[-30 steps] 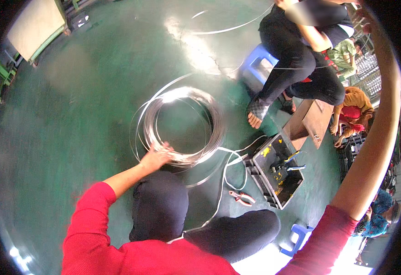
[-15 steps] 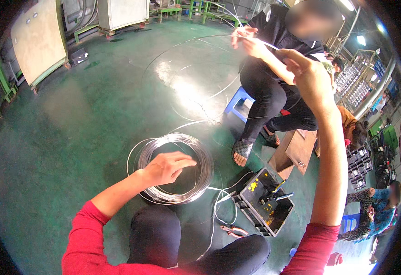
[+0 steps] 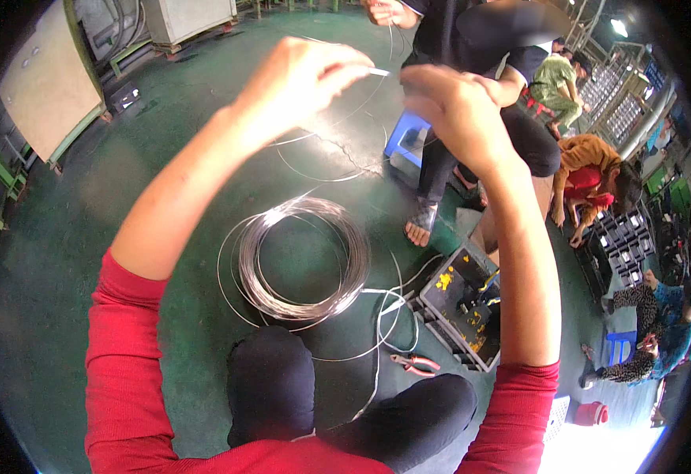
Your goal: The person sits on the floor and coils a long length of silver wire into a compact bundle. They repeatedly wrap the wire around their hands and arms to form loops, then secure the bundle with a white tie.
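My left hand (image 3: 302, 83) is raised at upper middle, thumb and fingers pinched on a wire; its short white end (image 3: 379, 72) sticks out from the fingertips. Close to its right is my right hand (image 3: 464, 110), fingers bent and smeared by motion, so what they hold is hidden. Below, on the green floor, lies a coil of silvery wire (image 3: 255, 261) with a few loose loops. Across from me a seated person's hand (image 3: 391, 12) holds thin wire. Pliers with red handles (image 3: 415, 364) lie right of my knees.
A dark open crate (image 3: 460, 304) with yellow bits and tools stands at right. White cord (image 3: 379, 332) trails between coil and crate. A blue stool (image 3: 405, 138) is by the seated person. Other people (image 3: 586, 170) sit further right. Cabinets (image 3: 45, 87) stand at far left.
My left hand has risen from over the coil to beside my right hand and now pinches the wire. My right hand has moved left and down. The other person's hand has drawn back.
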Available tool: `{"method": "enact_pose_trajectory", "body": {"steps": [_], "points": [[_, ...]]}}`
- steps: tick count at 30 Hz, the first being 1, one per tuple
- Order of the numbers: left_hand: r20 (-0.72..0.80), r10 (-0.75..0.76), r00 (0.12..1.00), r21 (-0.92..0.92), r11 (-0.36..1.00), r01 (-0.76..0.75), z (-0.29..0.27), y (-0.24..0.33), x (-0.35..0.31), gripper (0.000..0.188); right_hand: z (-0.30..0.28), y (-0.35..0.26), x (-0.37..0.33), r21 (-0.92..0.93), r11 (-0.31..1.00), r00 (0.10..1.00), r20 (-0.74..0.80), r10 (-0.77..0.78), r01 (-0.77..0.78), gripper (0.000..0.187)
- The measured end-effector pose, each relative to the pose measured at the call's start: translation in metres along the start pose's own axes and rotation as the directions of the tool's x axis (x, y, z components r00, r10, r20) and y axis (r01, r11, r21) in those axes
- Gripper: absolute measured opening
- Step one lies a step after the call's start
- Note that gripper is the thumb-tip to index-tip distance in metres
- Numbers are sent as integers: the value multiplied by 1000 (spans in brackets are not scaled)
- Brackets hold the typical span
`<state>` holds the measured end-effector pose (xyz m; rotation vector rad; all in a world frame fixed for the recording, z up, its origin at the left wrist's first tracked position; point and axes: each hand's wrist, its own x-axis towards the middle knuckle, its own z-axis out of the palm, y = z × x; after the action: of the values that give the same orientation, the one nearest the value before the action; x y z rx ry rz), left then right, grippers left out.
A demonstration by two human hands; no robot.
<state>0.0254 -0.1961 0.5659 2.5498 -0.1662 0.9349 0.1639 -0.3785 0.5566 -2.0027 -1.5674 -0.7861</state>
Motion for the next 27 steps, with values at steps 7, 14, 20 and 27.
{"method": "enact_pose_trajectory", "body": {"steps": [7, 14, 20, 27], "points": [[-235, 59, 970, 215, 977, -8, -26, -22, 29, 19, -55, 2, -72, 547, 733, 791, -193, 581, -405, 30], [-138, 352, 926, 545, 807, -226, -34, -51, 36, 30, -72, 17, -112, 681, 544, 649, -132, 749, -490, 22], [-396, 264, 879, 625, 780, 48, -50, -80, -15, 34, -86, 31, -127, 584, 617, 676, -152, 721, -527, 24], [-501, -257, 826, 261, 865, 428, -48, -149, -109, 37, -99, 44, -142, 485, 671, 665, -218, 714, -561, 24]]}}
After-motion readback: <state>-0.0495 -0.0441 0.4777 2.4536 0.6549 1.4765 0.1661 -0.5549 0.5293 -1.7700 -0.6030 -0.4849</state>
